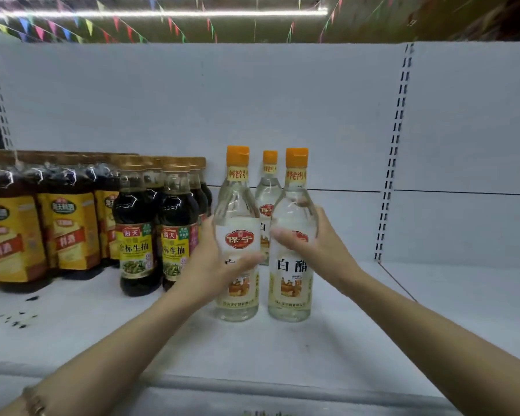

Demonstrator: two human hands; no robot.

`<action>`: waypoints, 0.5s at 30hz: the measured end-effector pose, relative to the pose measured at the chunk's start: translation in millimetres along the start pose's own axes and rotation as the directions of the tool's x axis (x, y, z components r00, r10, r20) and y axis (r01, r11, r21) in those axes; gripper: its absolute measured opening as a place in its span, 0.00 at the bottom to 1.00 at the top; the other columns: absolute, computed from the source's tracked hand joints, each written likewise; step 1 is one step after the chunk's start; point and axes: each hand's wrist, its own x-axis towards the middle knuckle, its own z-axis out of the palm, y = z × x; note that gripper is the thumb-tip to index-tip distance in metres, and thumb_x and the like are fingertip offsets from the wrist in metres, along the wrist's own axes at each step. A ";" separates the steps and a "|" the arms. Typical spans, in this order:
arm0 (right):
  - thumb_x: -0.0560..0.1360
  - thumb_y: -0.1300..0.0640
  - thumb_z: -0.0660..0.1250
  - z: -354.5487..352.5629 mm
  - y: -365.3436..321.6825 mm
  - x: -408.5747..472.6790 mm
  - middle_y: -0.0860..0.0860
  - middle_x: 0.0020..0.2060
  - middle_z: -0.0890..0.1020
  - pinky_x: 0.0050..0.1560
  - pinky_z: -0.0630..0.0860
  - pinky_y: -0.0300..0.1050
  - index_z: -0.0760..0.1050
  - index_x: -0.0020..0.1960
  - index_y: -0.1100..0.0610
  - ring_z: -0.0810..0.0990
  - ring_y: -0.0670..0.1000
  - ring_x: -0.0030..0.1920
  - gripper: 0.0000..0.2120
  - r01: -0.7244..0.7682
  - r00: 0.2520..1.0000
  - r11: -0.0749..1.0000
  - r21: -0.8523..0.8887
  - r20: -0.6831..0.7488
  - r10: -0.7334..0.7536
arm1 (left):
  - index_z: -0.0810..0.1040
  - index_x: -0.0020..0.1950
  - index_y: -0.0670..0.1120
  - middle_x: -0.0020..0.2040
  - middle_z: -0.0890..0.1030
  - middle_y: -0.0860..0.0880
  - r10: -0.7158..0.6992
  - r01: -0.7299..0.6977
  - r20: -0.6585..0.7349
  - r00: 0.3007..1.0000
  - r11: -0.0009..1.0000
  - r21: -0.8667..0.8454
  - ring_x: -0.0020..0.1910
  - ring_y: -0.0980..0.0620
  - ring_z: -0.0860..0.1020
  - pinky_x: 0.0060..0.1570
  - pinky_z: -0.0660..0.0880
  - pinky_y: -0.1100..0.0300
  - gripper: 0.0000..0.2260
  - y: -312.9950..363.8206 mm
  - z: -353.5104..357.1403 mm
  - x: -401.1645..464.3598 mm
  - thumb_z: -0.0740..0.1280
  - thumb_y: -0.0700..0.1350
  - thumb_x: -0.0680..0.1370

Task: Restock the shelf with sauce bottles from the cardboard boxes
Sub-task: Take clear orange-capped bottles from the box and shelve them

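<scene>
Two clear vinegar bottles with orange caps stand upright on the white shelf (282,349). My left hand (215,262) wraps the left vinegar bottle (237,205) around its label. My right hand (315,244) grips the right vinegar bottle (293,283) at its shoulder. A third clear bottle (267,190) stands behind them, near the back panel. No cardboard box is in view.
Dark soy sauce bottles (135,232) stand in rows just left of my left hand. Further left are dark bottles with yellow labels (69,229). Small dark stains (15,321) mark the shelf at front left. A slotted upright (394,151) divides the back panel at right.
</scene>
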 end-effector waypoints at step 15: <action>0.69 0.52 0.78 17.4 26.7 23.2 0.49 0.55 0.80 0.58 0.79 0.53 0.57 0.62 0.50 0.81 0.51 0.54 0.33 -0.215 0.977 0.975 -0.058 -0.015 0.215 | 0.54 0.73 0.45 0.63 0.70 0.52 -0.043 0.048 -0.069 0.997 0.996 0.076 0.61 0.56 0.69 0.57 0.65 0.63 0.37 -26.2 27.0 22.0 0.74 0.43 0.72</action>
